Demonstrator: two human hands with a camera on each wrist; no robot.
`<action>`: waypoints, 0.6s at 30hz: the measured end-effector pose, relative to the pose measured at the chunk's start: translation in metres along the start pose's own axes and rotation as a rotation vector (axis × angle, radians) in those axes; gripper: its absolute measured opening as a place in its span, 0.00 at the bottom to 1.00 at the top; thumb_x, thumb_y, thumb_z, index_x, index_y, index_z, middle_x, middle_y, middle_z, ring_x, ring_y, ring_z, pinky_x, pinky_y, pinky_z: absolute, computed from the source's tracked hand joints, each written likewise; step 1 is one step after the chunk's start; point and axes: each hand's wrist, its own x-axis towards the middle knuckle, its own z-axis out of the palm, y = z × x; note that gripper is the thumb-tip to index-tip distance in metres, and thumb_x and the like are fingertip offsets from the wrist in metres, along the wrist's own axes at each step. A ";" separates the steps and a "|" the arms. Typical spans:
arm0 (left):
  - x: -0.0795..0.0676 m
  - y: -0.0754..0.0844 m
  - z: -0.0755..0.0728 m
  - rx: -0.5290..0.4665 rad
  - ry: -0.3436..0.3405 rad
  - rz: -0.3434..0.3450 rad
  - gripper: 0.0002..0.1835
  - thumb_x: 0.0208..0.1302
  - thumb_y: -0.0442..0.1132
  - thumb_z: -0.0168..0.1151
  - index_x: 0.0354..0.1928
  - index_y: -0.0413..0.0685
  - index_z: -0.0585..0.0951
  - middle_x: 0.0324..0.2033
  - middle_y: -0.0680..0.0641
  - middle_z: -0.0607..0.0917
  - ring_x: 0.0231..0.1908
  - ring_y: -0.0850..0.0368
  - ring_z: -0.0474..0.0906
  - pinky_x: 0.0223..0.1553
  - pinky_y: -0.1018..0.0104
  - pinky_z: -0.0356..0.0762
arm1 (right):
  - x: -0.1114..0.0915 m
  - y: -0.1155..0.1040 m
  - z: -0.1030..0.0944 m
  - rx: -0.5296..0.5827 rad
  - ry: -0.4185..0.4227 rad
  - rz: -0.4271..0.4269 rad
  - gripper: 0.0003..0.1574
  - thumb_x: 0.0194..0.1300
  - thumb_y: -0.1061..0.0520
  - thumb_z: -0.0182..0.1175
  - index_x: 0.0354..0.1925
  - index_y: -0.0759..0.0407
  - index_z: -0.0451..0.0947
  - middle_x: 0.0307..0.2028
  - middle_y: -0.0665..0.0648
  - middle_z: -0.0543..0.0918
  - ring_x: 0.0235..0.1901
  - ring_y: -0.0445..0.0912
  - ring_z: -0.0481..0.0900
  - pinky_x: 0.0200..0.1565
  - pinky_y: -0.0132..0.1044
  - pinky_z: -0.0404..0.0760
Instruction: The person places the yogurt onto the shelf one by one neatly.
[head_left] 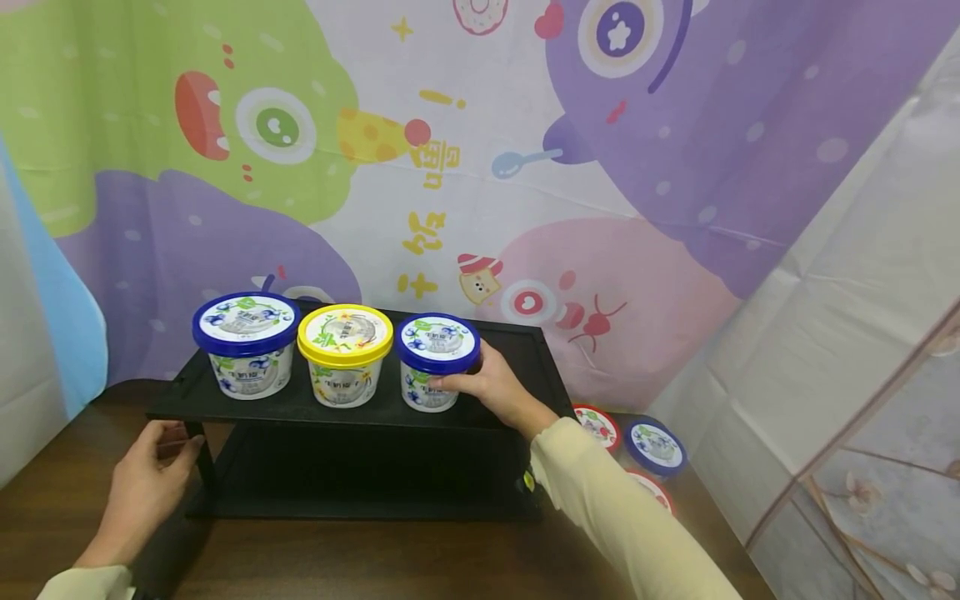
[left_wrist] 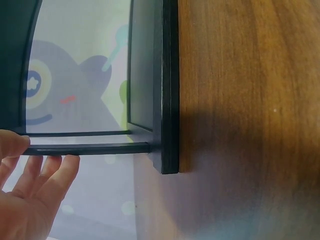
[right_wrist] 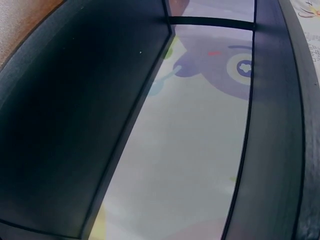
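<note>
A black two-tier rack (head_left: 517, 354) stands on the wooden table, and three lidded tubs are lined up along its top board. At the left is a tub with a blue lid (head_left: 251, 375), in the middle one with a yellow lid (head_left: 345, 385). My right hand (head_left: 497, 387) grips the rightmost blue-lidded tub (head_left: 430, 387) from its right side, thumb across the front. The left hand (head_left: 146, 471) holds the rack's front left post (left_wrist: 90, 149), thumb on one side and fingertips on the other. In the right wrist view only the rack's boards (right_wrist: 75, 110) show; that hand is hidden.
Right of the rack, on the table (head_left: 360, 558), are more tubs: a red-lidded one (head_left: 597, 427), a blue-lidded one (head_left: 656, 447) and another red-lidded one partly behind my right sleeve (head_left: 622, 517). A printed cloth (head_left: 420, 75) hangs close behind the rack.
</note>
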 end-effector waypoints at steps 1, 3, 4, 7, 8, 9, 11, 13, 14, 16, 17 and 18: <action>0.000 0.000 0.000 0.000 0.001 0.000 0.20 0.69 0.38 0.48 0.57 0.31 0.64 0.51 0.24 0.71 0.49 0.27 0.70 0.41 0.35 0.73 | 0.000 0.000 0.000 0.000 -0.001 0.000 0.42 0.56 0.61 0.62 0.66 0.57 0.56 0.63 0.61 0.69 0.62 0.56 0.69 0.62 0.53 0.69; 0.000 0.000 0.000 0.000 0.004 0.000 0.20 0.69 0.37 0.48 0.57 0.32 0.64 0.51 0.24 0.71 0.49 0.27 0.70 0.41 0.35 0.73 | 0.000 0.000 0.000 0.002 -0.001 0.001 0.42 0.56 0.61 0.62 0.66 0.57 0.56 0.63 0.62 0.68 0.62 0.56 0.69 0.62 0.53 0.69; 0.000 0.000 0.001 0.000 0.005 -0.002 0.20 0.68 0.37 0.48 0.57 0.32 0.64 0.51 0.25 0.71 0.49 0.28 0.70 0.41 0.36 0.73 | 0.000 0.000 0.000 0.004 -0.001 0.002 0.42 0.56 0.61 0.62 0.66 0.57 0.56 0.63 0.62 0.69 0.62 0.56 0.69 0.62 0.53 0.69; 0.000 -0.001 0.001 0.000 0.005 -0.003 0.20 0.68 0.37 0.48 0.57 0.31 0.64 0.51 0.25 0.71 0.49 0.28 0.70 0.40 0.36 0.72 | 0.001 0.000 0.000 0.009 -0.001 0.004 0.42 0.56 0.62 0.62 0.66 0.57 0.56 0.63 0.62 0.69 0.62 0.56 0.69 0.62 0.52 0.69; 0.000 -0.001 0.001 0.000 0.007 -0.002 0.20 0.68 0.37 0.48 0.57 0.31 0.64 0.51 0.25 0.71 0.49 0.28 0.70 0.40 0.36 0.73 | 0.001 0.000 0.000 0.011 -0.002 0.006 0.42 0.56 0.62 0.62 0.66 0.57 0.56 0.63 0.62 0.69 0.62 0.56 0.69 0.62 0.52 0.69; 0.000 -0.001 0.001 -0.001 0.007 -0.001 0.20 0.68 0.37 0.48 0.57 0.31 0.64 0.51 0.25 0.71 0.49 0.28 0.70 0.40 0.36 0.73 | 0.001 0.000 0.000 0.011 -0.003 0.007 0.42 0.56 0.62 0.62 0.66 0.57 0.56 0.63 0.61 0.69 0.62 0.56 0.69 0.62 0.52 0.69; 0.000 -0.001 0.001 -0.005 0.011 0.005 0.20 0.68 0.37 0.48 0.56 0.31 0.65 0.50 0.25 0.72 0.49 0.28 0.70 0.40 0.36 0.73 | 0.001 0.000 0.000 0.010 -0.007 0.008 0.42 0.56 0.61 0.62 0.66 0.57 0.56 0.63 0.61 0.69 0.62 0.56 0.69 0.62 0.52 0.69; 0.000 -0.001 0.001 -0.008 0.017 0.014 0.19 0.68 0.37 0.49 0.56 0.31 0.65 0.50 0.24 0.72 0.48 0.28 0.70 0.40 0.36 0.73 | 0.000 -0.001 0.000 0.009 -0.014 0.007 0.42 0.56 0.61 0.63 0.66 0.57 0.56 0.63 0.61 0.69 0.62 0.56 0.69 0.62 0.52 0.69; -0.001 -0.001 0.001 -0.009 0.019 0.018 0.19 0.68 0.37 0.49 0.56 0.31 0.65 0.50 0.24 0.72 0.48 0.28 0.71 0.40 0.36 0.73 | 0.000 -0.001 0.000 0.009 -0.018 0.005 0.42 0.56 0.61 0.63 0.66 0.57 0.56 0.63 0.61 0.69 0.62 0.56 0.69 0.62 0.52 0.69; -0.001 -0.001 0.001 -0.009 0.024 0.026 0.19 0.68 0.36 0.49 0.55 0.31 0.65 0.49 0.24 0.72 0.48 0.28 0.71 0.40 0.36 0.73 | 0.000 -0.001 -0.001 0.013 -0.025 0.001 0.42 0.56 0.61 0.63 0.66 0.57 0.56 0.63 0.61 0.69 0.62 0.56 0.69 0.62 0.52 0.69; -0.001 -0.001 0.001 -0.009 0.024 0.028 0.19 0.67 0.36 0.49 0.55 0.31 0.65 0.49 0.24 0.72 0.48 0.28 0.71 0.40 0.36 0.73 | 0.000 -0.001 -0.001 0.015 -0.028 0.000 0.42 0.56 0.61 0.63 0.66 0.57 0.56 0.63 0.61 0.69 0.62 0.56 0.69 0.62 0.52 0.69; 0.000 -0.001 0.001 -0.006 0.021 0.025 0.19 0.68 0.36 0.49 0.55 0.31 0.65 0.49 0.24 0.72 0.48 0.28 0.71 0.40 0.36 0.73 | 0.000 -0.001 -0.002 0.017 -0.030 -0.001 0.42 0.56 0.61 0.63 0.66 0.57 0.57 0.63 0.61 0.69 0.62 0.56 0.69 0.62 0.52 0.70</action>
